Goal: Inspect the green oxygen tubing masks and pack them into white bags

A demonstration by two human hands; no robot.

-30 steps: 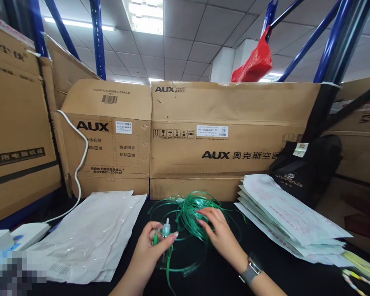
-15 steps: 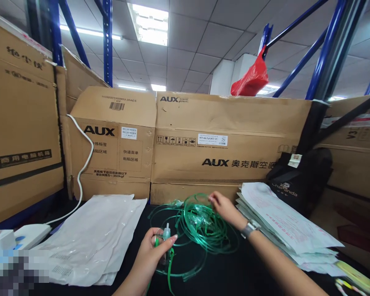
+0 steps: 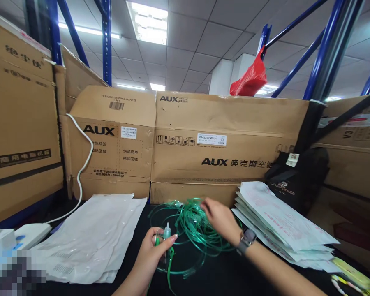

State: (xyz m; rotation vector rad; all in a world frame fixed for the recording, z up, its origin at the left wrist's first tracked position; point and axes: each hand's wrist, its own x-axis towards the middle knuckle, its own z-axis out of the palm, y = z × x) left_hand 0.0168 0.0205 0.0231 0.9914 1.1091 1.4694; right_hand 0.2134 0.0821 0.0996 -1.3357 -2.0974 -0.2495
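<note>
My left hand point(image 3: 156, 250) is closed round a clear oxygen mask, gripped near its pale green tube connector point(image 3: 167, 232), which points up between thumb and fingers. A bright green strap point(image 3: 170, 267) hangs from it onto the black table; the fingers hide most of the mask. My right hand point(image 3: 219, 216), with a watch on its wrist, reaches over a tangled coil of clear green tubing point(image 3: 193, 230). Its fingers are pinched together on tubing at the top of the coil. One loose tube end point(image 3: 189, 272) lies in front of the coil.
Flat clear plastic bags point(image 3: 92, 238) lie on the left beside a white power strip point(image 3: 31, 236). A stack of white printed packets point(image 3: 286, 222) stands on the right, with a black bag point(image 3: 299, 181) behind. Cardboard boxes point(image 3: 185, 164) wall off the back.
My right hand has moved slightly down and left over the coil, and the raised tubing loop has dropped lower. The left hand has stayed in place with its hold unchanged.
</note>
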